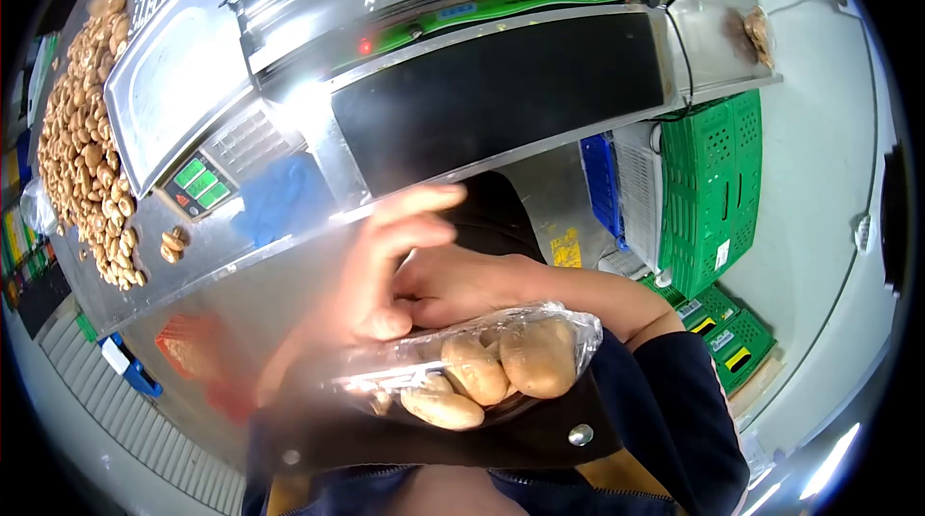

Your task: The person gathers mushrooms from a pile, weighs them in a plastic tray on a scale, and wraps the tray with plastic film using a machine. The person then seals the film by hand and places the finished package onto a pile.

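Observation:
My left hand (385,251), blurred, reaches up from the lower left with its fingers spread and lies across my right hand. My right hand (448,282) comes in from the right with its fingers curled; the left hand partly hides them, and I cannot tell what is in them. Right below both hands, close against a dark apron (424,449), is a pack of large light-brown mushrooms (535,357) in shiny clear film. Its left end is smeared by motion near my left wrist.
A machine with a black plate (511,92) stands ahead on a steel table. Left of it are a scale (178,73), a blue cloth (279,198) and a heap of brown mushrooms (87,140). Green crates (713,193) stand at right, a red crate (188,347) at lower left.

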The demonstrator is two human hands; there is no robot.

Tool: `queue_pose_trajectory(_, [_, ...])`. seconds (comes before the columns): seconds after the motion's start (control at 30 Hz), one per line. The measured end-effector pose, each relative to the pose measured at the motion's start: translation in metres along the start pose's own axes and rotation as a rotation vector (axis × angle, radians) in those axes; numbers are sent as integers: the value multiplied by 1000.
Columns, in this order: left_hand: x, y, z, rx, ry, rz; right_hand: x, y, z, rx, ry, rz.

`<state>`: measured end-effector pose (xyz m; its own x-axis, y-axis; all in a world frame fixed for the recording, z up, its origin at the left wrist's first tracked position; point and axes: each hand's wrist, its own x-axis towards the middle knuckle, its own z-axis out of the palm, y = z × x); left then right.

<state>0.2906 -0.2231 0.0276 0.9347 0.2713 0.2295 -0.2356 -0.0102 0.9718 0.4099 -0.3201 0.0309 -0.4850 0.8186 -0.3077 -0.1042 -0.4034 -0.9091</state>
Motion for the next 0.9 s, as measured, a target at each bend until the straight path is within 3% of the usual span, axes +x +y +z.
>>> queue_pose_trajectory(0.03, [3,2,7,-172,-121,-58,-5,3,7,134,116,-89])
queue_pose_trajectory(0.1, [8,23,9,-247,-329,-248,-19,14,-11,64,80,-15])
queue_pose_trajectory(0.13, [8,18,13,-418,-428,-224,-30,23,-24,29,62,22])
queue_pose_trajectory(0.17, [5,30,10,-671,-534,-452,-42,30,-34,-8,42,59])
queue_pose_trajectory(0.2, [7,39,12,-722,-499,-523,-56,36,-38,-79,330,64])
queue_pose_trajectory(0.23, [5,45,15,-774,-461,-596,-75,27,-48,93,504,113])
queue_pose_trajectory(0.27, [-10,34,25,-825,-367,-530,-93,10,-51,156,632,26])
queue_pose_trajectory(0.3, [-8,37,27,-863,-331,-588,-108,0,-48,128,710,-146])
queue_pose_trajectory(0.33, [-3,46,27,-901,-294,-648,-115,-19,-41,52,691,-279])
queue_pose_trajectory(0.43, [-4,54,27,-930,-225,-647,-118,-56,-21,-315,249,-359])
queue_pose_trajectory(0.6, [4,35,40,-907,-51,-687,-94,-75,-27,-152,227,-517])
queue_pose_trajectory(0.63, [7,28,45,-900,4,-713,-95,-78,-31,-62,186,-338])
queue_pose_trajectory(0.73, [14,6,56,-884,171,-779,-96,-93,-60,-40,109,-95])
queue_pose_trajectory(0.77, [18,-1,59,-880,216,-789,-87,-59,-63,-116,240,-315])
queue_pose_trajectory(0.83, [26,-12,60,-873,294,-806,-77,-16,-84,15,265,-80])
queue_pose_trajectory(0.9, [33,-19,59,-877,381,-828,-76,4,-98,233,305,12])
